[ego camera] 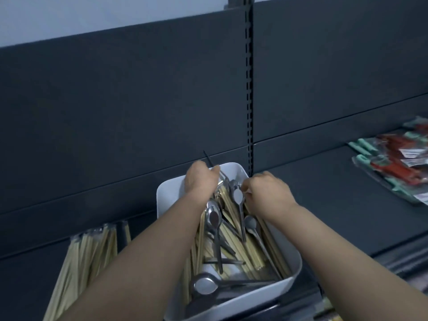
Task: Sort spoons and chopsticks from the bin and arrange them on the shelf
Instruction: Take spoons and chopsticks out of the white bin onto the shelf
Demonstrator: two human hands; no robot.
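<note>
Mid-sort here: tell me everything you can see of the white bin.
The white bin is a deep rectangular tub with rounded corners, plastic-looking, upright on the dark shelf. Mixed metal spoons and pale chopsticks fill it. At its far end the left hand grips a thin dark stick and the right hand reaches among the spoons.

Shelf (pixel 324 193): bin (pixel 294 269) at centre front, before the slotted upright (pixel 249 89). In bin: spoons (pixel 213 218) lying on and among chopsticks (pixel 252 253). Left of bin, on shelf: bundled chopsticks (pixel 88 256). Far right, well apart: packaged utensils (pixel 398 167). Left hand (pixel 201 179) and right hand (pixel 268 193) in bin's far end, side by side.
</note>
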